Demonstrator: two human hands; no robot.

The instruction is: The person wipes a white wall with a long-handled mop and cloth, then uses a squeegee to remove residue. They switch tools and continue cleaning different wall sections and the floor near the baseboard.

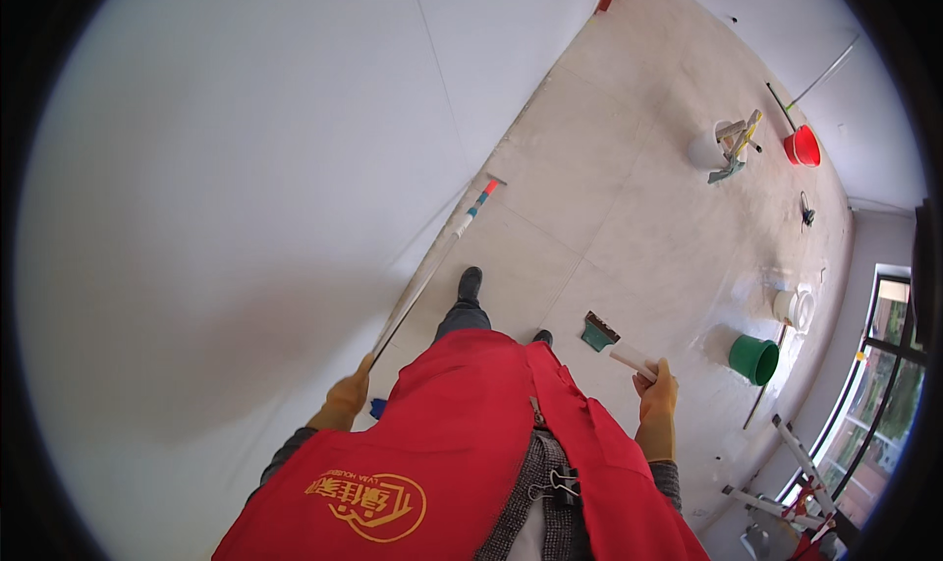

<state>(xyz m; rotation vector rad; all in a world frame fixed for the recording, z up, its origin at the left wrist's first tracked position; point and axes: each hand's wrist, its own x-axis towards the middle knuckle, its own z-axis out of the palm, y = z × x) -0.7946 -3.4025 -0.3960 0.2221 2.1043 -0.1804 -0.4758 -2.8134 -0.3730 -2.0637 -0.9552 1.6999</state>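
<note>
My left hand [352,390], in a yellow rubber glove, grips the lower end of a long pole scraper [435,266]. The pole runs forward along the foot of the white wall, and its flat head lies at the floor's edge beside that wall. In my right hand [657,385], gloved the same way, is the pale handle of a wide scraper [600,331] with a green body and a dark, dirty blade. This scraper is held over the floor at my right side; from this view I cannot tell how high.
A white wall [243,178] rises close on my left. Across the floor at right stand a white bucket with tools [706,150], a red bucket [801,147], a green bucket [753,360] and a white bucket [794,309]. A ladder [807,472] stands near the windows.
</note>
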